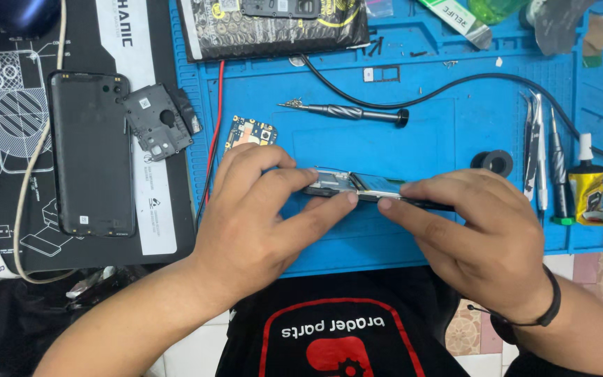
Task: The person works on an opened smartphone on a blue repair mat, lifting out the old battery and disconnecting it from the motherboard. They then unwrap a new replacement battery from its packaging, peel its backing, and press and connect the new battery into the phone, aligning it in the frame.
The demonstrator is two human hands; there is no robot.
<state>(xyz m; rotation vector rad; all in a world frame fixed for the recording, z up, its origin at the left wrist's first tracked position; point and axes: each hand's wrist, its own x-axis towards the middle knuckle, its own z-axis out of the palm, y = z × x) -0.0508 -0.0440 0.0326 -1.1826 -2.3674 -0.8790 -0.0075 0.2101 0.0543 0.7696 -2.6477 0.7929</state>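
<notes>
Blue, ridged and silicone, a repair mat [455,126] covers most of the bench, with a black printed mat [8,230] lying along its left edge.

Seen from the head camera, both hands meet over the blue mat's near half. The left hand [259,216] pinches the left end of an opened phone frame [364,185] between thumb and fingers, and the right hand [476,230] closes its fingertips on the frame's right end, so the 2 hands hold it edge-on just above the mat. A black band sits on the right wrist.

Just beyond the left hand's knuckles lies a small circuit board [251,131], touching the mat. Farther back rests a screwdriver [347,112] with a twisted grip, and a black cable [455,84] curves across the mat toward the right. Tweezers [535,150] lie in a row near the right edge, beside a small yellow glue bottle [586,185]. A black ring [495,162] sits just past the right hand.

On the black mat lie a dark phone back cover [92,153] and, beside it, a grey inner cover plate [156,120]. A red wire [214,126] runs along the seam between the 2 mats.
</notes>
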